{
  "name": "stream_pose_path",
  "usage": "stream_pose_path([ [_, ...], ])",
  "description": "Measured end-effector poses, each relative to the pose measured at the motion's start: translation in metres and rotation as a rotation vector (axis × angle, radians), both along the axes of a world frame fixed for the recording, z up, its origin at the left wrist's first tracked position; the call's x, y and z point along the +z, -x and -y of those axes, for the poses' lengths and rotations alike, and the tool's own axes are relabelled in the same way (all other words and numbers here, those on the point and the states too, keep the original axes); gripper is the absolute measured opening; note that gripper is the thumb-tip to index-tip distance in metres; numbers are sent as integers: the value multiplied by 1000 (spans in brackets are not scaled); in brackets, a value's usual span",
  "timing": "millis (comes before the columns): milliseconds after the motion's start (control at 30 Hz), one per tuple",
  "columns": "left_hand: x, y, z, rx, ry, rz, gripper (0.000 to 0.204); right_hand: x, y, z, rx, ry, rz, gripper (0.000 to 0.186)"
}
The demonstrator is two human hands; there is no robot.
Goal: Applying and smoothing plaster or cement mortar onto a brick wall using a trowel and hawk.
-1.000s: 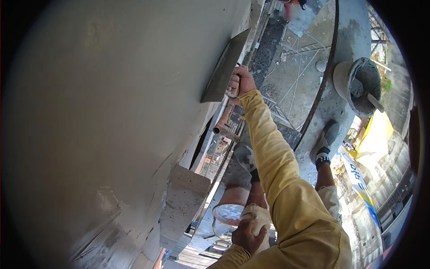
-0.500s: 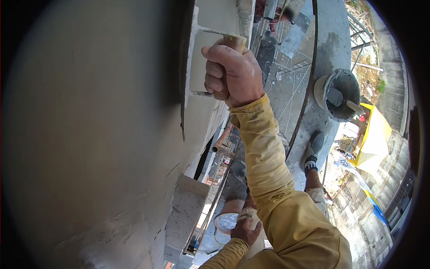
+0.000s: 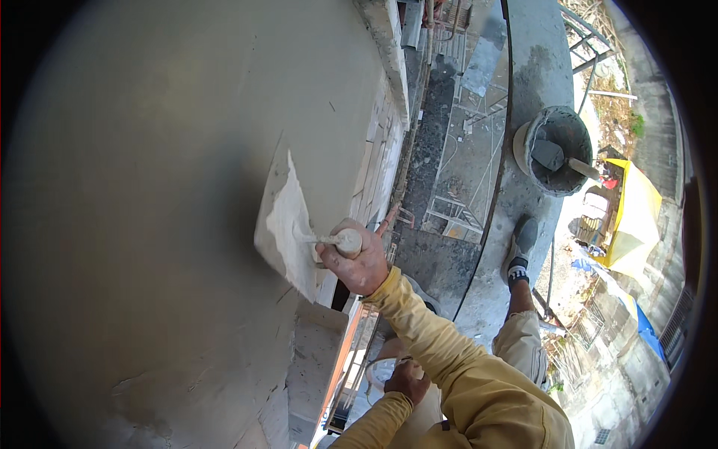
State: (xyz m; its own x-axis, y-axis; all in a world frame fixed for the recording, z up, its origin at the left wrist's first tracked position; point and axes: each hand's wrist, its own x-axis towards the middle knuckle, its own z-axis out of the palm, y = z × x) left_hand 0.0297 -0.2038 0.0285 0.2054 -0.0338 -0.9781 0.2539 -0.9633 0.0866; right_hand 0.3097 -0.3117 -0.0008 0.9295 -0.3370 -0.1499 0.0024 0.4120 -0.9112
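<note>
My right hand [image 3: 359, 258] is closed round the handle of a plastering trowel [image 3: 283, 224]. The trowel's blade is tilted, with its edge at or very near the smooth grey plastered wall [image 3: 149, 187]; pale plaster smears its back. Whether the whole blade touches the wall I cannot tell. Lower down, my left hand [image 3: 407, 380] rests on my light trouser leg, fingers partly hidden and seemingly loose, with no tool visible in it. Beside it is the rim of a pale bucket [image 3: 372, 374], mostly hidden by my arm and leg.
A mortar bucket [image 3: 522, 146] with a handled tool inside stands on the curved concrete ledge [image 3: 538, 75], near my shoe [image 3: 525, 236]. Past the ledge lies a drop to the ground with a yellow canopy [image 3: 636, 217]. Scaffold pieces and a debris-strewn lower level [image 3: 471, 165] show beside the wall.
My right hand has moved down the wall with the trowel and turned it, so the blade's back now shows. My left hand stays by my leg. The view has shifted slightly.
</note>
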Motion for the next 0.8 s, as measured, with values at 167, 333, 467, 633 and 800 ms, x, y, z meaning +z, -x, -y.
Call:
stream_pose_path([
  [167, -2, 8, -8, 150, 138, 127, 54, -69, -90, 51, -20, -469, -411, 23],
  [333, -6, 19, -22, 100, 103, 161, 57, -18, -103, 38, 138, -314, -285, 21],
  [467, -15, 27, -19, -222, 22, -35, 61, 41, -26, -20, -50, 271, 199, 21],
  [633, -40, 93, -54, 88, -2, 64, 63, 26, -39, -36, -255, 382, -88, 29],
  [800, -32, 82, -39, 260, 43, 109, 63, -42, -112, 37, -420, 482, -406, 33],
])
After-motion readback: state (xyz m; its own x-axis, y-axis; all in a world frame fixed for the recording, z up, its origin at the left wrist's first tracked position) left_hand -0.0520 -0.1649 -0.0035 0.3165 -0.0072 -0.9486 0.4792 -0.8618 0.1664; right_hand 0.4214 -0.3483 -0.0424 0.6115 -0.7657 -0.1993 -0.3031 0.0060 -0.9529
